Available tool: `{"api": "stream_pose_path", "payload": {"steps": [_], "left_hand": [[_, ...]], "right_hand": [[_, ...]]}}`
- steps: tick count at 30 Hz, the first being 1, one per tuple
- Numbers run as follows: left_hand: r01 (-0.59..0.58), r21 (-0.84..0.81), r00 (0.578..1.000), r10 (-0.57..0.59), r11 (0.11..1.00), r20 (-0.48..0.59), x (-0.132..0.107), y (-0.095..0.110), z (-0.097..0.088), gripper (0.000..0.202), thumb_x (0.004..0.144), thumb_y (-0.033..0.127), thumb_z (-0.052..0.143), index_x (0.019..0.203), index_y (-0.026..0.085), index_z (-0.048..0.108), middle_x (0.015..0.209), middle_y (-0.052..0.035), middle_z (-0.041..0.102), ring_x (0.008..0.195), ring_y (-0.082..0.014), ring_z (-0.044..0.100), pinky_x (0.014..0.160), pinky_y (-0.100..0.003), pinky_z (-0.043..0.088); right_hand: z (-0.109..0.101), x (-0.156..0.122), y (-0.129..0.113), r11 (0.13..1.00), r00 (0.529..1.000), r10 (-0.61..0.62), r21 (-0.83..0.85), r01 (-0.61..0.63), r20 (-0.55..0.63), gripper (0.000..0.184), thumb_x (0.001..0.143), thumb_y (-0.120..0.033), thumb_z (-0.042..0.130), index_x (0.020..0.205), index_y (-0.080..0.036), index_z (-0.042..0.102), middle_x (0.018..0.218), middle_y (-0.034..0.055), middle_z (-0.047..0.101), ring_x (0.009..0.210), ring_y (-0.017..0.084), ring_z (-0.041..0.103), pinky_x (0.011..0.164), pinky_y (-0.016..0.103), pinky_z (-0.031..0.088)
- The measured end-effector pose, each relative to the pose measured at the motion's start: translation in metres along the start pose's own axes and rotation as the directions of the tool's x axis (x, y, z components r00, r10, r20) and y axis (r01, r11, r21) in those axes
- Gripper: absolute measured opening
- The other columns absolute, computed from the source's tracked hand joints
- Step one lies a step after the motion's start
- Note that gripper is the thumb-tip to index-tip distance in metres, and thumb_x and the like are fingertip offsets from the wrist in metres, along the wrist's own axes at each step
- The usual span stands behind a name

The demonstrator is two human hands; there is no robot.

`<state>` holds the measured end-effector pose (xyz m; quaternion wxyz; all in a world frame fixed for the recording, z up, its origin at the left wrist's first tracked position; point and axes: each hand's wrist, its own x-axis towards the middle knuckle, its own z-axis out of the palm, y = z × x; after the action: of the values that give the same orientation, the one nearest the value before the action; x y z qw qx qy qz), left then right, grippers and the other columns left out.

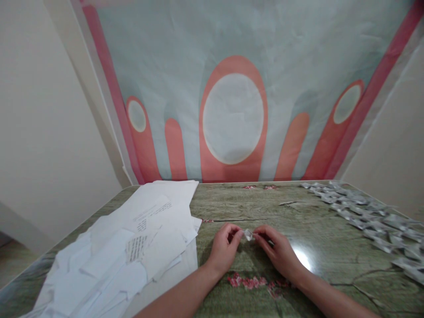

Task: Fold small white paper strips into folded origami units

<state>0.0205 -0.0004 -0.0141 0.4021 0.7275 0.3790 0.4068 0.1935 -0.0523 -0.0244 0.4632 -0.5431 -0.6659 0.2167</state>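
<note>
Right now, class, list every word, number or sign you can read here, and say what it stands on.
No text is readable.
Pile of white paper sheets: black printed lines, too blurred to read.
Small folded white slip between left hand and right hand: no print visible.

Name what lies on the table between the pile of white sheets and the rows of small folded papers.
In the head view: the left hand and right hand, pinching one paper scrap between them; around them, only green tabletop.
</note>
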Motion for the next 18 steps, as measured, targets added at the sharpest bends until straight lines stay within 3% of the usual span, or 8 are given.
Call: {"api": "stream_pose_path", "payload": {"steps": [6, 11, 18], "left_hand": [[-0.021, 0.097, 1.000, 0.020, 0.995, 0.010, -0.001, 0.000, -0.001, 0.018, 0.087, 0.028, 0.047, 0.079, 0.016, 0.058, 0.077, -0.0017, 0.057, 0.073, -0.0152, 0.052, 0.067, -0.025, 0.040], [-0.084, 0.175, 0.994, 0.072, 0.981, 0.078, -0.003, 0.003, -0.001, 0.017, 0.088, 0.023, 0.045, 0.084, 0.018, 0.061, 0.084, -0.0027, 0.058, 0.083, -0.0165, 0.054, 0.076, -0.027, 0.040], [-0.077, 0.193, 0.995, 0.064, 0.978, 0.070, -0.003, -0.001, -0.001, 0.016, 0.086, 0.020, 0.045, 0.092, 0.018, 0.059, 0.091, -0.0042, 0.057, 0.089, -0.0175, 0.054, 0.081, -0.030, 0.041]], "right_hand": [[-0.006, 0.003, 0.007, 0.992, 0.996, -0.081, -0.094, 0.085, 0.049, 0.017, 0.089, -0.029, 0.047, 0.088, -0.022, 0.063, 0.088, 0.0045, 0.060, 0.084, 0.018, 0.057, 0.076, 0.028, 0.046], [-0.007, 0.004, 0.010, 0.978, 0.990, -0.083, -0.183, 0.103, 0.113, 0.019, 0.090, -0.026, 0.046, 0.090, -0.022, 0.064, 0.088, 0.0049, 0.060, 0.083, 0.018, 0.058, 0.075, 0.029, 0.046], [-0.004, 0.003, 0.015, 0.974, 0.992, -0.095, -0.199, 0.110, 0.085, 0.016, 0.089, -0.026, 0.048, 0.096, -0.021, 0.061, 0.091, 0.0054, 0.059, 0.084, 0.018, 0.058, 0.075, 0.030, 0.046]]}}
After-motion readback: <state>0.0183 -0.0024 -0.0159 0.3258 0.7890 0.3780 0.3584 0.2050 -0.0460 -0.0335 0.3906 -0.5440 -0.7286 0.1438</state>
